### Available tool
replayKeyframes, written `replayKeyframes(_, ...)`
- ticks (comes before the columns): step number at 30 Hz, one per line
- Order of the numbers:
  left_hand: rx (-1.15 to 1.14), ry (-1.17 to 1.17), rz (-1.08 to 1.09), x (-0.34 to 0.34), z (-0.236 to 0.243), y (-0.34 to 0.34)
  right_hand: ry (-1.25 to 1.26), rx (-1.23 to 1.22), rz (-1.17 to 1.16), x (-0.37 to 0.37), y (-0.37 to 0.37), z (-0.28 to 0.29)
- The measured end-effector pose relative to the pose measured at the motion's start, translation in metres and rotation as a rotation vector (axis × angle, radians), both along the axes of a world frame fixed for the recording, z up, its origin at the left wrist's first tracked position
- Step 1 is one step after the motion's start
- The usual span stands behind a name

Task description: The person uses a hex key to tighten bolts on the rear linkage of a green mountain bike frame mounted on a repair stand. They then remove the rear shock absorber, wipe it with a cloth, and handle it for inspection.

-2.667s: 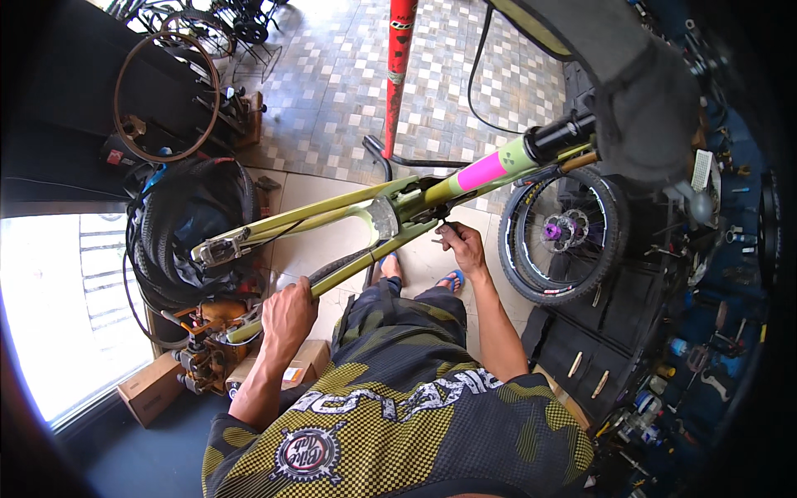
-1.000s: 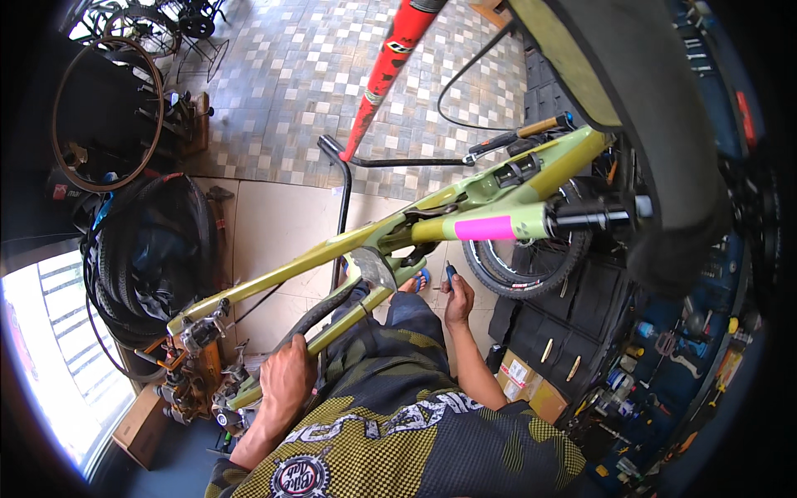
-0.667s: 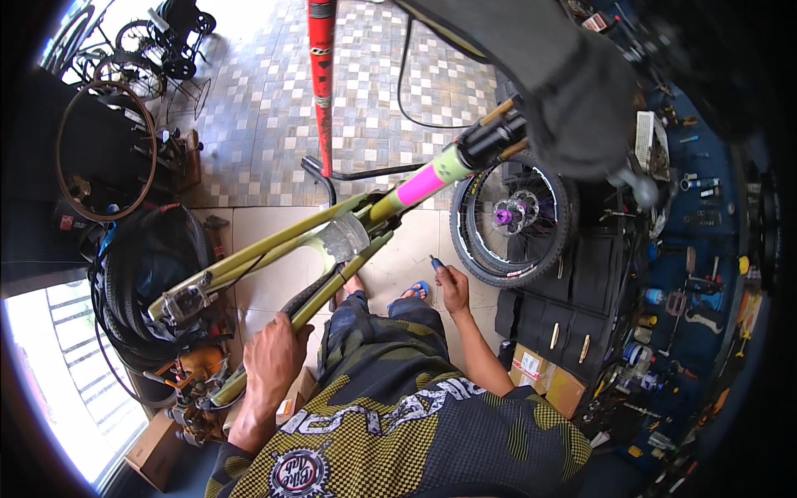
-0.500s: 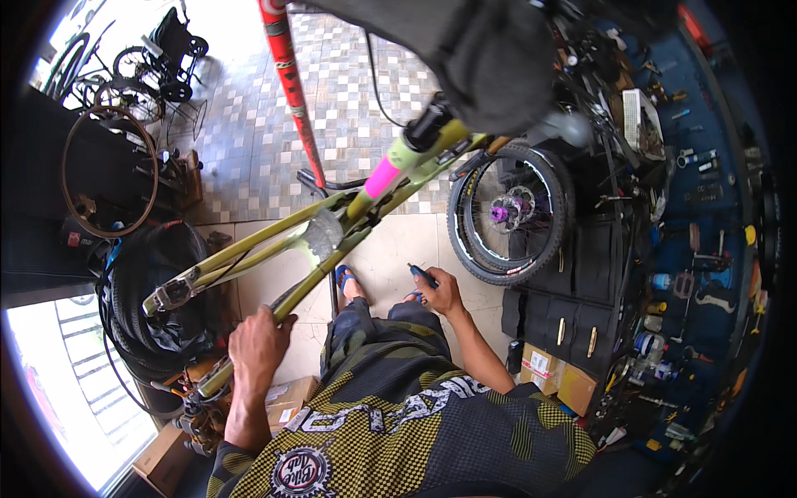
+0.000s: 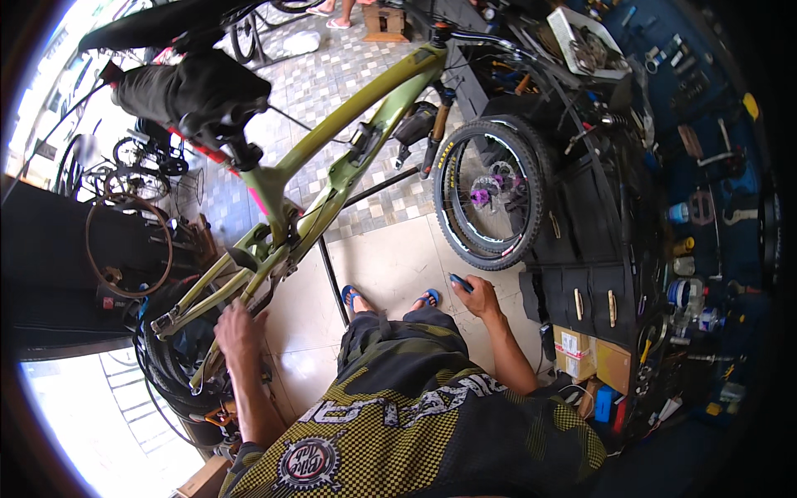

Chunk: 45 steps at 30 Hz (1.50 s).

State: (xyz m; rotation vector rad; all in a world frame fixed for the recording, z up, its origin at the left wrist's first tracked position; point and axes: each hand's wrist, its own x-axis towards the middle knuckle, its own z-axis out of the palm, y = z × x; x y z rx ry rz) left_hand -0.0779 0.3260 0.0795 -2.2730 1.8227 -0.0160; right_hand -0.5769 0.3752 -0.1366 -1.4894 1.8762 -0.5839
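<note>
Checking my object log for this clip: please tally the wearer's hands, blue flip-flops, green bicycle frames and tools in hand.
Hands (left hand, right hand): 2
Blue flip-flops: 2
Green bicycle frame: 1
Blue-handled tool, in the right hand: 1
Total: 6

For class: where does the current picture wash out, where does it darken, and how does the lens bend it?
Head view: the bright opening at lower left burns out nearly to white, while the green frame reads clearly; head view: corners fall to black and the tool board looks dim; head view: that board's outer edge curves.
</note>
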Motion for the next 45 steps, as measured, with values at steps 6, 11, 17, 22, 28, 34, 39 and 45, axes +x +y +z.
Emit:
replayKeyframes(6,0.363,0.469,-0.510,-0.221,-0.023,-0.033,-0.004,-0.056,-0.184,-0.074,0.030,-0.005)
replayKeyframes(11,0.842,0.580,-0.777,-0.316,-0.043,-0.027,0.006,-0.113,-0.270,-0.103,0.049,-0.004)
replayKeyframes(17,0.831,0.336,-1.131,-0.382,-0.074,-0.104,0.085,0.033,-0.359,-0.146,0.077,0.016)
replayKeyframes(22,0.605,0.205,-1.144,-0.490,-0.058,-0.158,0.222,-0.166,-0.586,-0.209,0.116,0.057)
replayKeyframes(28,0.348,0.657,-1.577,-0.633,-0.039,-0.163,0.526,-0.361,-0.839,-0.313,0.140,0.145)
replayKeyframes(34,0.357,1.019,-1.625,-0.767,-0.035,-0.110,0.842,-0.324,-0.710,-0.445,0.143,0.143)
replayKeyframes(39,0.274,0.978,-1.520,-0.894,-0.080,-0.063,0.852,-0.261,-0.605,-0.517,0.146,0.102)
replayKeyframes(45,0.304,0.664,-1.277,-0.987,-0.137,-0.044,0.652,-0.229,-0.529,-0.561,0.144,0.094)
